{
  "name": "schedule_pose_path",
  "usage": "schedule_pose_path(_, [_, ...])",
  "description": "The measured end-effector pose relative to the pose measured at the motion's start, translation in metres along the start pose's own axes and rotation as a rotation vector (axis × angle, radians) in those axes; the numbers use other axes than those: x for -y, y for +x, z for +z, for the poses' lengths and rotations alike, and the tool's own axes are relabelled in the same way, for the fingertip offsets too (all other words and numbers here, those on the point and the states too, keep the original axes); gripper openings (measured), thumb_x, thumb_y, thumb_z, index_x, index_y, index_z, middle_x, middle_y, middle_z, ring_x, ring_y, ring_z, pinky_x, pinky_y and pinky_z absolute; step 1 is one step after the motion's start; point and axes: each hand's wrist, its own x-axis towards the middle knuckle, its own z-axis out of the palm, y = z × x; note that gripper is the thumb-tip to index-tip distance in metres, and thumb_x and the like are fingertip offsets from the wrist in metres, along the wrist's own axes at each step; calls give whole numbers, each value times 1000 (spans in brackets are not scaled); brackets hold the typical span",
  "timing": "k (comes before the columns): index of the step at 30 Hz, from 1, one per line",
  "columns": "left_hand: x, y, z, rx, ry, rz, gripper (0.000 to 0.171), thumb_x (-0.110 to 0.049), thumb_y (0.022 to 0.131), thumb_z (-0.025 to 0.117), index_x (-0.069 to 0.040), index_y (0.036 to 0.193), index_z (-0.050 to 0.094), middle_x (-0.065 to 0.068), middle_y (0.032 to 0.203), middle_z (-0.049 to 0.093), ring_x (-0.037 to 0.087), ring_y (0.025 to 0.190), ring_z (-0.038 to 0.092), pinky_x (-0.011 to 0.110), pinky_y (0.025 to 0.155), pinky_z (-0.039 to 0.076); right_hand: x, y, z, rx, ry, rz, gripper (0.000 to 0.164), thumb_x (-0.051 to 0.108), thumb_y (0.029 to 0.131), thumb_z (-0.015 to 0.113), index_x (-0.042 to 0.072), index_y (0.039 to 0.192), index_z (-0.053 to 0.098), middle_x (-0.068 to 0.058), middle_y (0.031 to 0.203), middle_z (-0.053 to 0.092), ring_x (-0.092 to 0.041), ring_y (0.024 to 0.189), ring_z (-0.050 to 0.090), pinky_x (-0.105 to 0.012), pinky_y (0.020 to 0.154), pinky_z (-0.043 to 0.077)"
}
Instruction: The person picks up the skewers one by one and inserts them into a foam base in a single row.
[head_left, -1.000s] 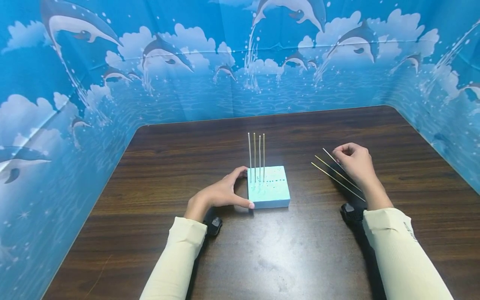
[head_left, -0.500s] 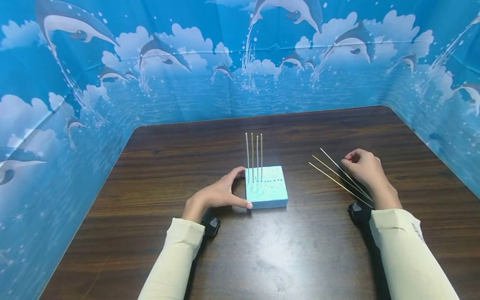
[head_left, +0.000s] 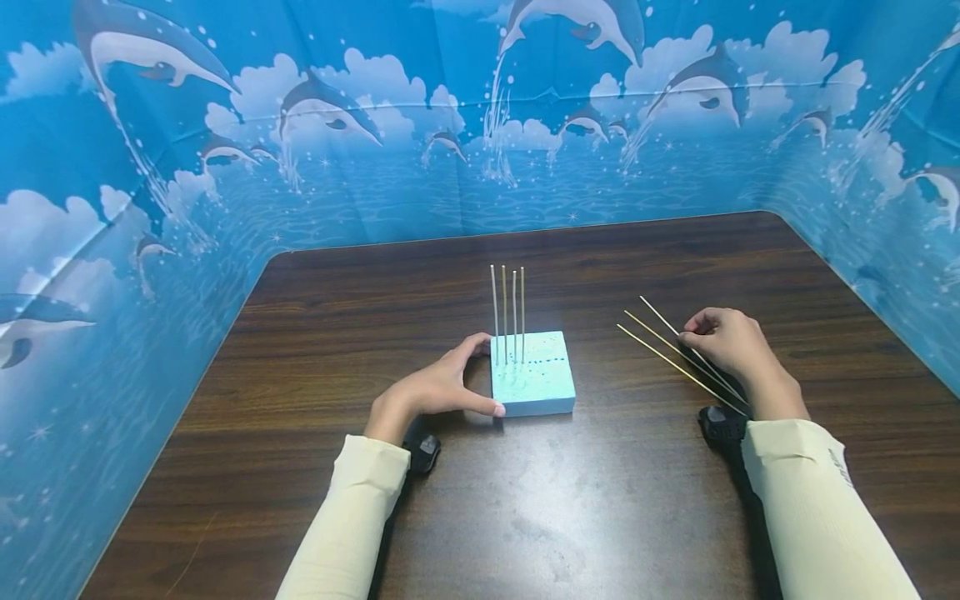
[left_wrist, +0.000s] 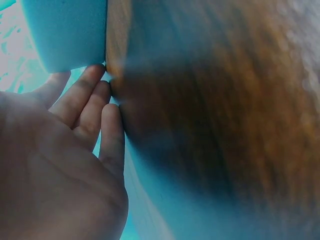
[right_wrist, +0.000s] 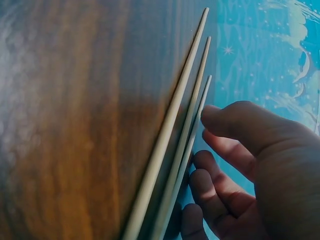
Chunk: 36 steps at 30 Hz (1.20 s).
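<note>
A light blue block (head_left: 543,387) dotted with small holes lies mid-table, several thin wooden sticks (head_left: 522,304) upright in its left part. My left hand (head_left: 435,387) holds the block's left side, thumb at the front corner and fingers at the back corner. In the left wrist view, fingertips meet the block (left_wrist: 70,35) low by the tabletop. Three loose sticks (head_left: 660,356) lie slanted and fanned on the right. My right hand (head_left: 731,346) is over the rightmost one, fingers loosely bent. In the right wrist view, thumb and index tips are right beside the nearest stick (right_wrist: 200,107), not around it.
The dark wood-grain table (head_left: 337,317) reaches back to a blue dolphin-print curtain (head_left: 375,183), which encloses the back and both sides. Each wrist wears a black strapped camera (head_left: 423,454) below a cream sleeve (head_left: 802,492).
My right hand has shifted right, then come down beside the rightmost loose stick. The left hand keeps its hold on the block, and the sticks lie as before.
</note>
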Motion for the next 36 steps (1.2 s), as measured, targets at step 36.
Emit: schedule_pose_path(36, [1,2,-1,5,-2,-13,115,-48,71,85,-20,158,15,5,160,26,23,149,21,52,118,23,61,3,-12,-119,87,-104,19,18,93,62,0,94,68,-12,83,66,-20,68,52,-28,57,41])
